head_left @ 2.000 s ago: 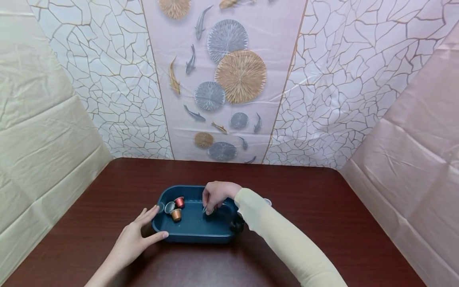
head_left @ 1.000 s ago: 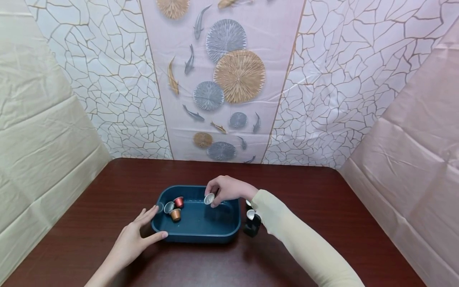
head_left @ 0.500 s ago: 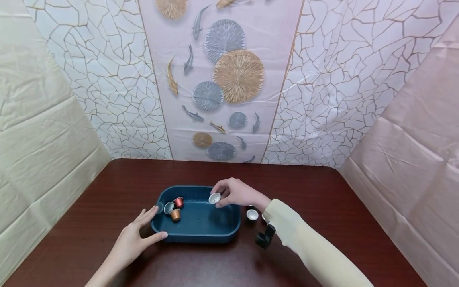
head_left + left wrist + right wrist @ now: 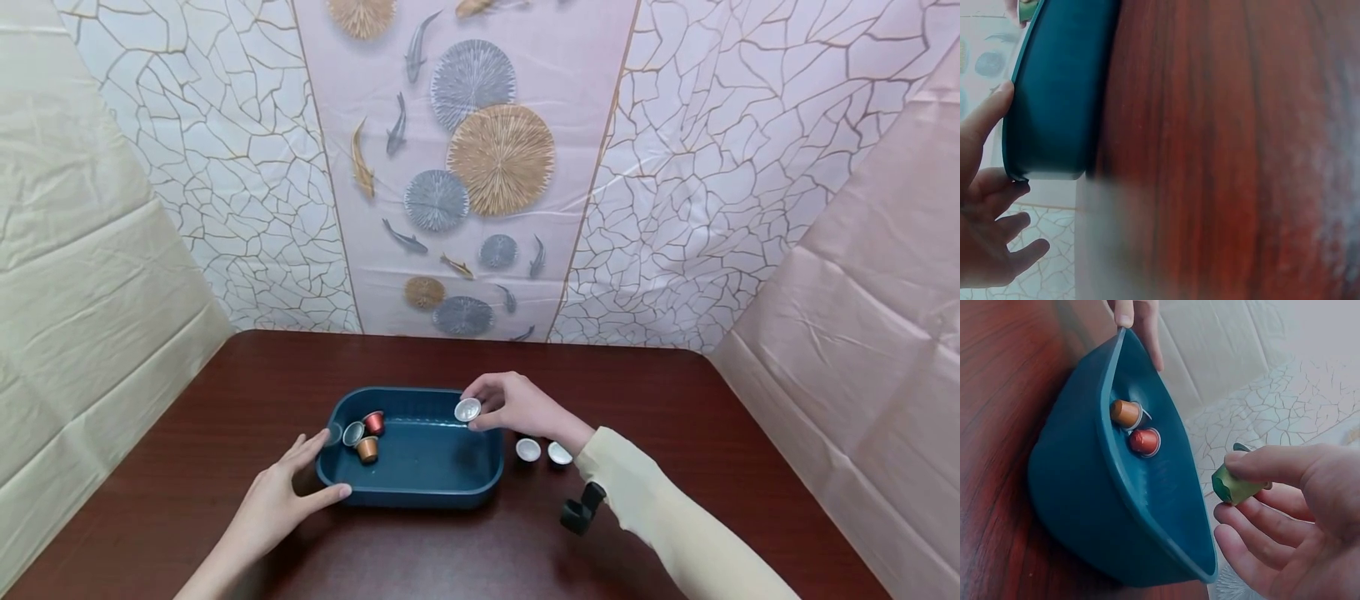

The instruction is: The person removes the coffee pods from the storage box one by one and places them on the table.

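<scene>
A green coffee capsule is pinched between the thumb and fingers of my right hand. Its silvery lid faces the head camera, above the right end of the blue tub. At the tub's left end, my left hand has its fingers spread, with the thumb on the front rim and a fingertip on the left rim. Inside the tub, by that hand, lie a red capsule, an orange capsule and one with its grey lid turned up, a lid-up capsule.
On the dark wooden table, just right of the tub, two capsules lie lid up: a nearer capsule and another capsule by the sleeve. A dark patch shows behind them under the wrist. Patterned cloth hangs beyond the table's back edge.
My right hand has lifted the capsule from the tub floor and carried it right, to the tub's right end. Capsules on the table have come into view. My left hand stays put.
</scene>
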`<state>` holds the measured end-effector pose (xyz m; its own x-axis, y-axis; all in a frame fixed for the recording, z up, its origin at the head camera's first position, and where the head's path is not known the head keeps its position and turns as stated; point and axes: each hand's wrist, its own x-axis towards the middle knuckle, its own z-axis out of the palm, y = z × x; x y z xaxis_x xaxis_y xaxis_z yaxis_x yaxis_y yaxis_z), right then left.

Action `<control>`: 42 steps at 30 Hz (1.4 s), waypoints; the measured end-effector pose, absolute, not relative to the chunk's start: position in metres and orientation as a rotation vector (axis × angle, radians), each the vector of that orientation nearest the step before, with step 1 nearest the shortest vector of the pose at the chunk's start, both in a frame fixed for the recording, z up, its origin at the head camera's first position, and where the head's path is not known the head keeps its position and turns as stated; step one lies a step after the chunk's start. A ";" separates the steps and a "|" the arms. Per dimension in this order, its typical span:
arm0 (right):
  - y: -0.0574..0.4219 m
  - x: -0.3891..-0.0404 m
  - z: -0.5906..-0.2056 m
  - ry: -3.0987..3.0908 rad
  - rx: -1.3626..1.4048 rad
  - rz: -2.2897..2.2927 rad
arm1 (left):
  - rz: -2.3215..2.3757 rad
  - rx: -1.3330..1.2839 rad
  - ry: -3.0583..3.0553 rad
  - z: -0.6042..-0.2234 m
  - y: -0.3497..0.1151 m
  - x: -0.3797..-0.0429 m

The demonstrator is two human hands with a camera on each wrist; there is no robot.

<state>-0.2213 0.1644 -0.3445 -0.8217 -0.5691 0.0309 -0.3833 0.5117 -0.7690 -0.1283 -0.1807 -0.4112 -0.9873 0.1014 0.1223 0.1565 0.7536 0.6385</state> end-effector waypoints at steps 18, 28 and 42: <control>0.201 -0.214 -0.350 2.618 -0.658 -1.310 | -0.993 -0.197 -2.854 -0.408 -0.181 -0.130; 0.219 -0.215 -0.356 2.646 -0.639 -1.371 | -1.007 -0.181 -2.871 -0.410 -0.182 -0.132; 0.255 -0.222 -0.370 2.641 -0.626 -1.519 | -1.015 -0.199 -2.846 -0.412 -0.182 -0.133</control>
